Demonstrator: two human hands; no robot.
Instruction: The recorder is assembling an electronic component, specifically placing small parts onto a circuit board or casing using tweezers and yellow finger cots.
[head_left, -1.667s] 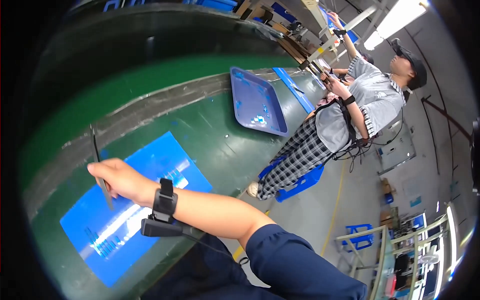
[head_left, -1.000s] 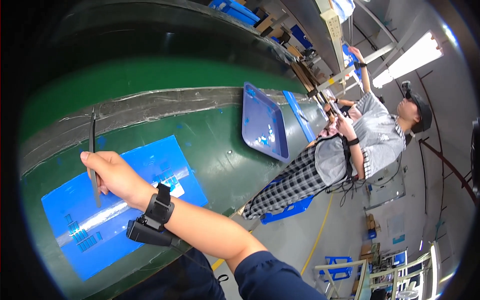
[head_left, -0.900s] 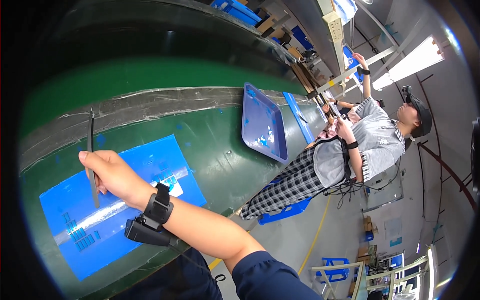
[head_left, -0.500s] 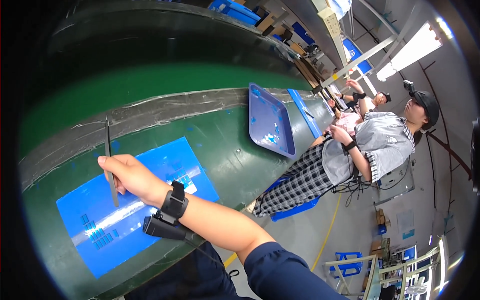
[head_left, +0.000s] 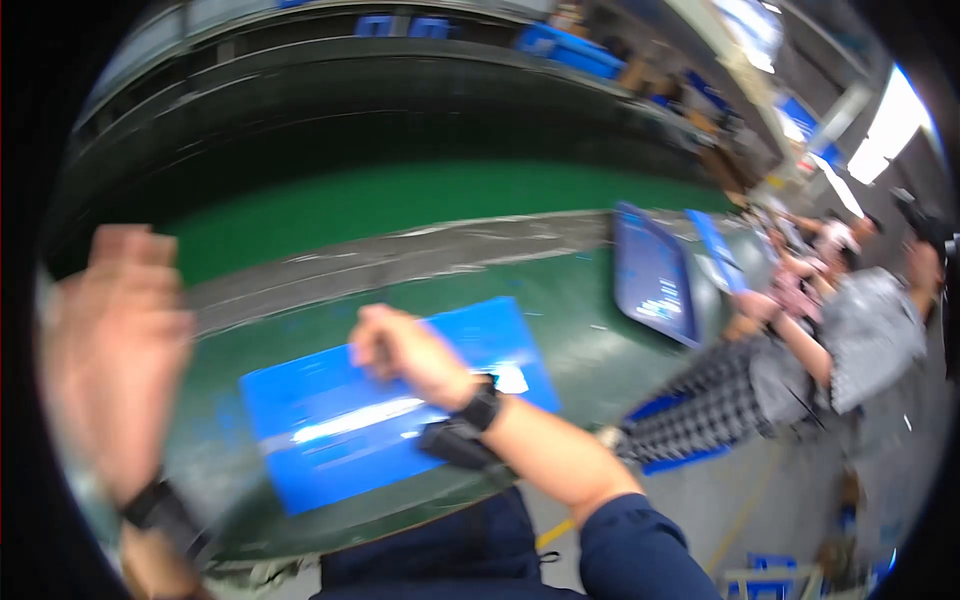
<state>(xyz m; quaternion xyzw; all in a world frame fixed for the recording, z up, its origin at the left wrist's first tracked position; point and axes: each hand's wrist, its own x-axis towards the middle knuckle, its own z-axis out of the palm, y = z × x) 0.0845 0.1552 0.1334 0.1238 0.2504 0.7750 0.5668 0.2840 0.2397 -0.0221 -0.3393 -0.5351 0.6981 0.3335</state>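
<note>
My right hand [head_left: 405, 350] is over the blue sheet [head_left: 350, 450], its fingers closed. Between them is a dark, smeared bit of the tweezers [head_left: 383, 354], which the earlier view shows as a long dark pair; most of it is lost in blur now. At the far left my left hand [head_left: 125, 340] is raised beside the sheet, fingers stretched upward and nothing visible in it, though motion smears it. Each wrist wears a black strap. The small blue pieces on the sheet are too blurred to make out; a pale patch [head_left: 511, 378] shows near its right end.
A blue-grey tray [head_left: 655, 280] with small blue bits stands on the green table [head_left: 590, 375] to the right. Past it lies another blue sheet [head_left: 715, 250]. A co-worker in a grey shirt [head_left: 880, 335] sits at the right. A dark raised strip [head_left: 440, 248] runs behind the sheet.
My left hand has come into view at the left. The whole view has swung, so the sheet, tray and right hand appear farther right. The right hand stays over the sheet.
</note>
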